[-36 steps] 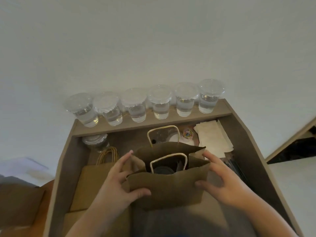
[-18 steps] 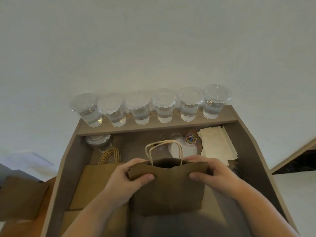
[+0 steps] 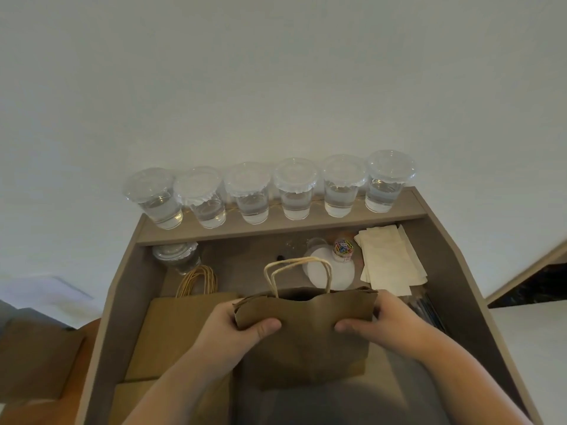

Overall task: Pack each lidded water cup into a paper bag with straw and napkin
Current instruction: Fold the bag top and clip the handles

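Head view: both hands, left (image 3: 236,325) and right (image 3: 388,323), pinch the folded, creased top of a brown paper bag (image 3: 306,329) standing on the desk (image 3: 478,332), its twisted-cord handles upright; six clear lidded cups (image 3: 270,191) line the shelf behind.

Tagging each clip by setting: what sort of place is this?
Likely a takeaway drinks packing counter: six lidded water cups lined on a shelf, a napkin stack, and spare flat paper bags.

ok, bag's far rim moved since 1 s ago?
Yes. Far rim of the paper bag came toward the person, away from the napkin stack, onto the near rim; left hand and right hand pinch it.
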